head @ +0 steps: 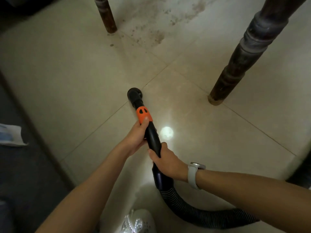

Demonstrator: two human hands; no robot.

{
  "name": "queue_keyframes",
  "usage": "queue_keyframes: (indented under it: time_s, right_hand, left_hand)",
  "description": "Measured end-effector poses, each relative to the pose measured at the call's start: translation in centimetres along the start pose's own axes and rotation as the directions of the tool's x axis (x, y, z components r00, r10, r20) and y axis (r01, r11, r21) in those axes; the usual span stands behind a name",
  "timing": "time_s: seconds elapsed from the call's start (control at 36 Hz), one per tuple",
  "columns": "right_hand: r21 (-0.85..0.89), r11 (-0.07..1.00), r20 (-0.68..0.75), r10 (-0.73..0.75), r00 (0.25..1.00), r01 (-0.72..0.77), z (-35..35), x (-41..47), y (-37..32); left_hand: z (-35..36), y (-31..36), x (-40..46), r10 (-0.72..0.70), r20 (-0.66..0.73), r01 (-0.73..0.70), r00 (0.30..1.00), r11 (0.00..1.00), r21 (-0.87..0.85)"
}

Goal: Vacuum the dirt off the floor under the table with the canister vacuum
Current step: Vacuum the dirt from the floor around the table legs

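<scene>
A black vacuum wand (pixel 152 133) with an orange collar (pixel 143 114) points away from me, its round nozzle (pixel 134 93) down on the pale tiled floor (pixel 75 73). My left hand (pixel 136 138) grips the wand just behind the collar, thumb on the orange part. Lower on the wand, my right hand (pixel 166 161) grips it where the ribbed black hose (pixel 193 211) begins. Brown dirt (pixel 151 32) is scattered across the tiles farther ahead, between two table legs, well beyond the nozzle. The canister itself is out of view.
A dark turned table leg (pixel 242 52) stands at the right, another (pixel 106 14) at the top centre. A dark strip (pixel 33 118) runs along the left with white paper (pixel 11 135) beyond it. A light spot (pixel 166 133) reflects on the tile; a white shoe (pixel 139 221) shows at the bottom.
</scene>
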State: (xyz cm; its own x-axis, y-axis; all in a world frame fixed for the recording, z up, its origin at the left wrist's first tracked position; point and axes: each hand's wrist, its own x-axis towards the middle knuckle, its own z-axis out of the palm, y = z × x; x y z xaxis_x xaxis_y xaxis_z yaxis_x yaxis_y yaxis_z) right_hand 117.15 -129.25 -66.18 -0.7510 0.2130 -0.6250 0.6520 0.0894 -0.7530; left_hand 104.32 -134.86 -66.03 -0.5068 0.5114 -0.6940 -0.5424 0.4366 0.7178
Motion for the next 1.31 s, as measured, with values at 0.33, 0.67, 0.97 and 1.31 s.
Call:
queue_keyframes:
  time_s: [0.33, 0.67, 0.97, 1.31]
  right_hand:
    - [-0.020, 1.000, 0.044, 0.020, 0.999, -0.019, 0.3, -4.1, 2.4]
    - [-0.127, 0.991, 0.129, -0.036, 0.991, 0.053, -1.9, -1.9, -0.1]
    - [-0.323, 0.944, -0.004, -0.064, 0.998, 0.060, -0.3, 1.0, -3.7]
    - [-0.069, 0.993, -0.241, 0.077, 0.968, -0.096, -2.6, -4.6, 2.5]
  left_hand:
    - [1.4, -1.7, -1.2, -0.070, -0.187, 0.038, 0.980, 0.985, -0.167]
    - [0.3, -0.6, -0.8, -0.065, -0.305, -0.010, 0.950, 0.971, -0.239]
    - [-3.0, 1.7, 1.0, 0.016, -0.345, -0.078, 0.938, 0.983, -0.167]
    - [5.3, 1.1, 0.9, 0.035, 0.052, -0.044, 0.998, 0.984, 0.175]
